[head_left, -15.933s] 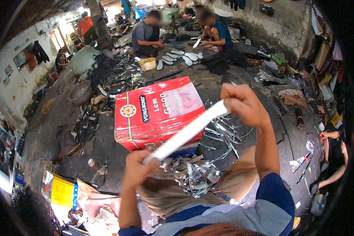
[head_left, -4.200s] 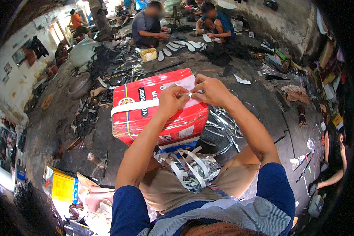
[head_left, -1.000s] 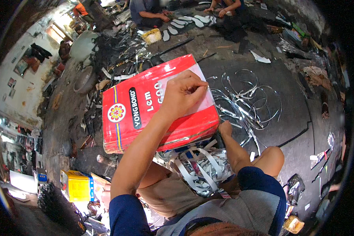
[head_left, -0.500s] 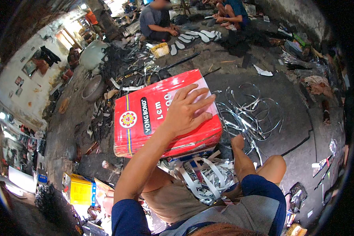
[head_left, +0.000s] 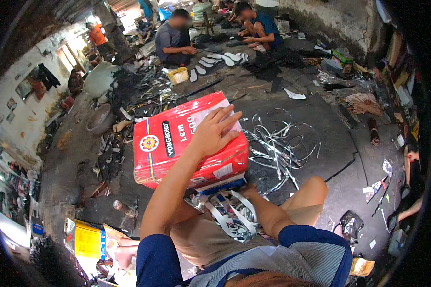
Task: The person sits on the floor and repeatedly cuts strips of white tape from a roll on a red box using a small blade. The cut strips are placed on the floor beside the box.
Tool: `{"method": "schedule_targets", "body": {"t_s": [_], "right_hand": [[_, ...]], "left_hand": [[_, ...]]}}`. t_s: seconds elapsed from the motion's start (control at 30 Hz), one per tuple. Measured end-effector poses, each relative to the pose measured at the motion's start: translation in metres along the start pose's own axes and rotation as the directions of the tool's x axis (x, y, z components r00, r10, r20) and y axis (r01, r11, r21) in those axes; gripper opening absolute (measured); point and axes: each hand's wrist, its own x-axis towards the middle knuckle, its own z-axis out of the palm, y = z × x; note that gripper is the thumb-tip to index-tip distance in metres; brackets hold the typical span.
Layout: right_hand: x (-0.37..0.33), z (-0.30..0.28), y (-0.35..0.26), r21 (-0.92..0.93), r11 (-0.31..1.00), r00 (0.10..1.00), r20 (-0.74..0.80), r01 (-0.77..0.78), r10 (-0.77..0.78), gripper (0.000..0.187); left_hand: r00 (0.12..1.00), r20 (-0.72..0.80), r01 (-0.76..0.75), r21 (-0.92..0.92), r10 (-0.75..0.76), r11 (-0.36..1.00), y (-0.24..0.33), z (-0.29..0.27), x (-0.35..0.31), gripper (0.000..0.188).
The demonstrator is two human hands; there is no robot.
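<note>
Pressing my left hand [head_left: 215,134] flat, fingers spread, on the red box [head_left: 177,143] at frame centre, gripping nothing. Right hand [head_left: 249,191] sits under the box's lower right edge; can't tell its grip. Box prob. stiff, slick wrapper, so best held by the edges.

The white strip once stretched between both hands is gone from them. The left hand [head_left: 215,134] now lies flat, fingers spread, on the red tin [head_left: 187,143], and the right hand [head_left: 250,190] has dropped below the tin's near edge.
</note>
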Motion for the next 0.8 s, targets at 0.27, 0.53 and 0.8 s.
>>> {"method": "schedule_targets", "body": {"t_s": [0.27,0.53,0.8], "right_hand": [[-0.062,0.002,0.012,-0.169,0.964,0.973,0.142,0.205,-0.182,0.042],[-0.086,-0.064,-0.032,0.097,0.884,0.862,0.2,0.457,-0.467,0.045],[-0.209,-0.266,-0.139,-0.125,0.79,0.743,0.45,0.601,-0.495,0.035]], "left_hand": [[0.983,-0.145,0.111,-0.011,-0.111,0.994,0.033,0.016,-0.012,0.049],[0.98,-0.094,0.122,-0.409,-0.174,0.904,0.143,0.014,-0.091,0.041],[0.896,0.189,0.436,-0.55,-0.403,0.712,0.154,0.046,-0.156,0.101]]}}
